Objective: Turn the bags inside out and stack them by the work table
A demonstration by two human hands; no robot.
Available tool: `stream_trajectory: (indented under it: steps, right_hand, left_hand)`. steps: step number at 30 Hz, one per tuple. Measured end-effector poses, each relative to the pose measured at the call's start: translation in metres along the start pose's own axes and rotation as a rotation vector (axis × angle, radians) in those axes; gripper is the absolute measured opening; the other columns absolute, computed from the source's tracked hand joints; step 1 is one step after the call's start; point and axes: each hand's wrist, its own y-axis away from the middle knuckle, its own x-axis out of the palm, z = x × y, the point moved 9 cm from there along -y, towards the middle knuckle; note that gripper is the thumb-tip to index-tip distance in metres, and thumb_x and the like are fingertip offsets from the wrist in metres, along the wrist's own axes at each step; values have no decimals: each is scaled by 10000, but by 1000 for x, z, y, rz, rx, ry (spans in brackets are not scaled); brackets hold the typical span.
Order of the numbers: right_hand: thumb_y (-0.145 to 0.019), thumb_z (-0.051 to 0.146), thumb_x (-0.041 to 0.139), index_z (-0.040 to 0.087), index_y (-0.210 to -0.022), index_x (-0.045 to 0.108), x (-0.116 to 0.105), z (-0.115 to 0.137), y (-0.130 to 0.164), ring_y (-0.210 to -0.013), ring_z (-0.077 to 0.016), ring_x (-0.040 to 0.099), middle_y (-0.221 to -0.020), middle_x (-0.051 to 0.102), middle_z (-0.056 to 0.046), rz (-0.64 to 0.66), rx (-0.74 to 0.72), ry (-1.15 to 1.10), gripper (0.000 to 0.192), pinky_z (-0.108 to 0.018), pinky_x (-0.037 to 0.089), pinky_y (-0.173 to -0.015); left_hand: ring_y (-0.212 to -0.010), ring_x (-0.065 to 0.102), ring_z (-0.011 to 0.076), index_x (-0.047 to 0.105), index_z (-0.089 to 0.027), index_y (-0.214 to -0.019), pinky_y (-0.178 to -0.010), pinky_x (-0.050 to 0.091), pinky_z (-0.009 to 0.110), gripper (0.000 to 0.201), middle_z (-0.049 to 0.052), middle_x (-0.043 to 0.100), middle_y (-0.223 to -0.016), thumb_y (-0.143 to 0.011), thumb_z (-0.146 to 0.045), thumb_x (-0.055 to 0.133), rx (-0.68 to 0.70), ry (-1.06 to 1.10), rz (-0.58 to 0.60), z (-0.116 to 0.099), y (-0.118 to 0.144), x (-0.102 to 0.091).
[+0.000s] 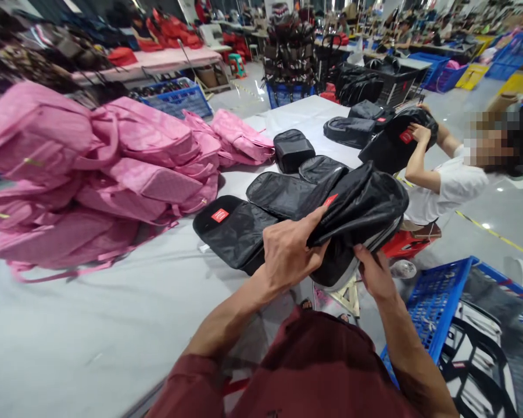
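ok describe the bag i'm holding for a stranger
Find the white table with pink bags at left. Nearest the camera, your left hand and right hand hold up the black bag. Black neighbours rest on the table or with a person in white.

Light: bright, cool, diffuse, apparently from above. Desk [91, 331] pale, fairly evenly lit; soft shadows beneath the pink bags [143, 133] along its left side. Glare: small white spots on the glossy floor [509, 213] beyond the desk's right edge. Black bag [370, 191]: dull sheen on folds, creases losing detail. Background past the far edge soft, smeared at upper left. Wide-angle stretch toward the borders. Pixel blocks over the head of a person [457, 183].
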Motion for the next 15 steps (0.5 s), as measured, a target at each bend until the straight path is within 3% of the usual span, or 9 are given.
stream_trajectory:
  steps: [3, 6, 8, 10, 13, 15]
  right_hand:
    - [-962, 712, 727, 230, -1296, 814, -5, 24, -7, -1413, -367, 692, -1332, 823, -116, -27, -8, 20, 593, -514, 587, -1216]
    - [-918, 766, 727, 226, -1119, 818, 3, 24, -24, -1299, -360, 707, -1212, 834, -117, -97, 9, 160, 583, -455, 588, -1125]
    - [-899, 824, 674, 226, -917, 762, 18, 11, -39, -1068, -319, 712, -993, 807, -93, -71, 22, 282, 606, -403, 580, -974]
    - [-862, 895, 607, 244, -724, 622, 36, -11, -52, -818, -238, 611, -755, 678, -35, -3, 59, 356, 665, -346, 509, -784]
    - [-830, 947, 548, 273, -647, 456, 61, -45, -63, -697, -175, 464, -624, 504, 21, 93, 120, 296, 705, -312, 378, -653]
    - [-843, 956, 546, 280, -649, 434, 67, -56, -65, -691, -172, 456, -611, 482, 26, 86, 133, 257, 712, -312, 358, -640]
  left_hand:
    - [-881, 820, 282, 848, -259, -1391, -900, 572, 351, 445, 70, 899, -1054, -976, -415, 814, -120, 79, -42, 16, -6, 11]
    - [-858, 815, 273, 861, -259, -1341, -887, 556, 347, 389, 73, 900, -1107, -990, -420, 811, -216, 93, -63, 52, -3, 36]
    - [-734, 779, 233, 867, -265, -1318, -832, 535, 328, 368, 65, 902, -1076, -984, -414, 824, -299, 58, -59, 87, 6, 55]
    - [-664, 753, 221, 876, -262, -1287, -786, 522, 324, 340, 60, 903, -1038, -975, -388, 827, -391, 29, -40, 125, 18, 72]
    - [-868, 830, 281, 875, -267, -1276, -837, 555, 337, 315, 68, 906, -1135, -986, -365, 800, -457, 58, -43, 167, 32, 84]
    - [-1019, 843, 303, 870, -273, -1287, -897, 573, 345, 318, 65, 900, -1206, -996, -374, 789, -449, 94, -61, 180, 35, 85]
